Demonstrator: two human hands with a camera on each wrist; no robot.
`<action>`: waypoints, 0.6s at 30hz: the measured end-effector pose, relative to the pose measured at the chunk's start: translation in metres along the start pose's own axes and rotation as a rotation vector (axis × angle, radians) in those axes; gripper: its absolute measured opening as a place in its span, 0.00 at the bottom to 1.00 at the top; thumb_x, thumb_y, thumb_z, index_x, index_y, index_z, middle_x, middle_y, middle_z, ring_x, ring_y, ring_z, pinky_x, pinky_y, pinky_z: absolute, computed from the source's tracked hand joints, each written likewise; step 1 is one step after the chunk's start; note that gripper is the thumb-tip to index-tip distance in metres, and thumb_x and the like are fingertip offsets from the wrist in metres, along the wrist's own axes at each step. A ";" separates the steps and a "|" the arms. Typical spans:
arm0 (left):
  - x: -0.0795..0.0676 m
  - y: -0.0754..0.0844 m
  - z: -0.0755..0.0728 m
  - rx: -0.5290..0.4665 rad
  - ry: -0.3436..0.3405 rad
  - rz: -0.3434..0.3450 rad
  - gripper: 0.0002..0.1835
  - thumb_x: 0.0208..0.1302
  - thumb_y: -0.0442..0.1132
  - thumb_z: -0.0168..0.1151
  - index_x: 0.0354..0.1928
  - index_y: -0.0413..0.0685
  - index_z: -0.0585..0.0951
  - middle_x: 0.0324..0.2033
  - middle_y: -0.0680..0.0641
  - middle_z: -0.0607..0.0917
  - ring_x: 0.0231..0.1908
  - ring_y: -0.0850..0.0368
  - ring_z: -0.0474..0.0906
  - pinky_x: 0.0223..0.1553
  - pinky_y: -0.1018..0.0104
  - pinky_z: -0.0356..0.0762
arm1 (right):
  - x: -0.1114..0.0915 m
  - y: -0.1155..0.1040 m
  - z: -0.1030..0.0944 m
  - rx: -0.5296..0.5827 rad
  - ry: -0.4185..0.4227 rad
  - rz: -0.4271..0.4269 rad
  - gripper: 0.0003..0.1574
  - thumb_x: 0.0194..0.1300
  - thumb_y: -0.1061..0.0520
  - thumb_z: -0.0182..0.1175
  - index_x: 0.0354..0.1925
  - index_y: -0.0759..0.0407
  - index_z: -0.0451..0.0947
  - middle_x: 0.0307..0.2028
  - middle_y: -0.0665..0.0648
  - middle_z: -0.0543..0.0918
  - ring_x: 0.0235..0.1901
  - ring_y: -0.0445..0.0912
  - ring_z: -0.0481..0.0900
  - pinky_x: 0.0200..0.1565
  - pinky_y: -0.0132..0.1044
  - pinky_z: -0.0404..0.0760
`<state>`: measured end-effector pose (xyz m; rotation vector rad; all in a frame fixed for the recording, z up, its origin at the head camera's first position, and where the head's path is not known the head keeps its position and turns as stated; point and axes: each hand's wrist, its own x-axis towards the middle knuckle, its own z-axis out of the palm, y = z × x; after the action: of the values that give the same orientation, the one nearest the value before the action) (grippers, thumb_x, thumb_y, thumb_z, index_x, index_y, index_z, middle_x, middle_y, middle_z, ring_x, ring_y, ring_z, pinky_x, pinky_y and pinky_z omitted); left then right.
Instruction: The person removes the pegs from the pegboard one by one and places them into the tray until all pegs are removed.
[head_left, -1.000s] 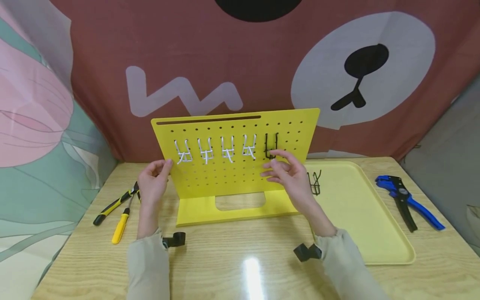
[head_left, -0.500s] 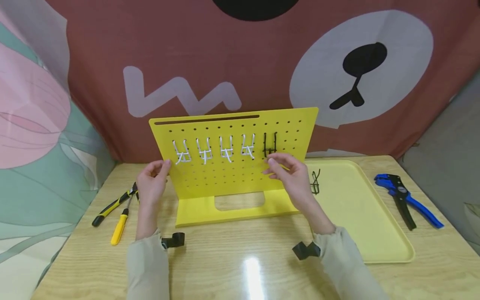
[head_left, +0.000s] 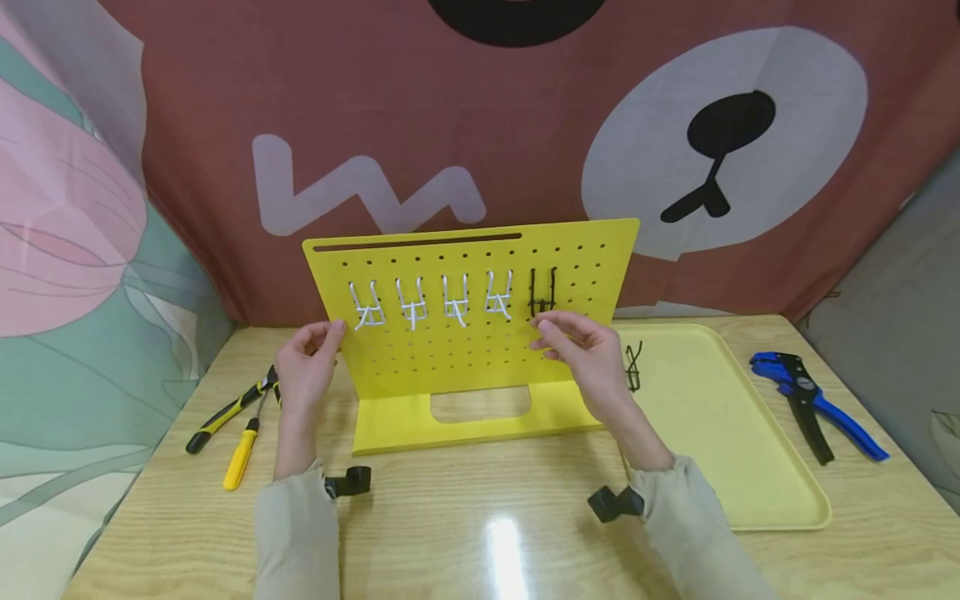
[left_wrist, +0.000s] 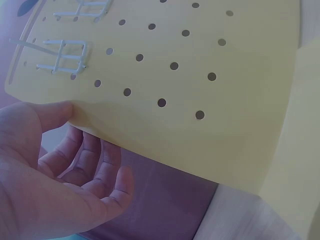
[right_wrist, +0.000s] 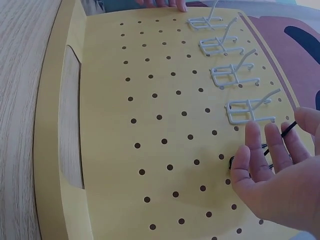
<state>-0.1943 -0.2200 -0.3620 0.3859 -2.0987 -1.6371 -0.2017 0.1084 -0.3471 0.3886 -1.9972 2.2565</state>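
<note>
The background is filled by a red-brown cloth (head_left: 450, 100), below which the wooden surface (head_left: 427, 533) is spread. On it a yellow pegboard (head_left: 442, 358) is stood upright on its foot; no fastening to the surface is seen, so the board could be slid or rocked if it were pushed unevenly. Beside it, on the right, a pale yellow tray (head_left: 720, 433) is placed.

The pegboard's left edge is pinched by the left grip (head_left: 309, 360), thumb in front, fingers curled behind. The right grip (head_left: 581, 354) is drawn almost together, the prong of a black hook (head_left: 532, 292) being held between thumb and forefinger. That hook is set against the upper pegboard, just right of four white hooks (head_left: 456, 306). Whether both its upper ends are seated in the holes cannot be told; with only one caught, it could be tilted or dropped on release, and by an outward pull on the prong both might be unhooked. In the tray a second black hook (head_left: 633, 371) is seen
</note>
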 end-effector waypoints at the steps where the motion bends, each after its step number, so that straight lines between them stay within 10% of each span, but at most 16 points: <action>1: 0.000 0.000 0.000 -0.002 0.000 0.003 0.21 0.65 0.50 0.62 0.43 0.36 0.81 0.26 0.60 0.77 0.30 0.64 0.73 0.29 0.77 0.72 | 0.000 0.000 0.000 -0.004 -0.004 0.001 0.13 0.66 0.59 0.62 0.46 0.65 0.81 0.42 0.53 0.85 0.33 0.44 0.84 0.40 0.38 0.82; 18: 0.000 -0.001 -0.002 0.022 -0.019 -0.013 0.22 0.65 0.52 0.62 0.45 0.37 0.81 0.27 0.59 0.78 0.32 0.65 0.73 0.30 0.77 0.72 | -0.007 -0.009 -0.006 0.037 -0.057 -0.041 0.12 0.68 0.58 0.59 0.45 0.64 0.81 0.41 0.55 0.86 0.35 0.46 0.84 0.39 0.38 0.82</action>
<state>-0.1937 -0.2217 -0.3627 0.3933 -2.1338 -1.6321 -0.1933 0.1161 -0.3414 0.4984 -1.9573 2.2862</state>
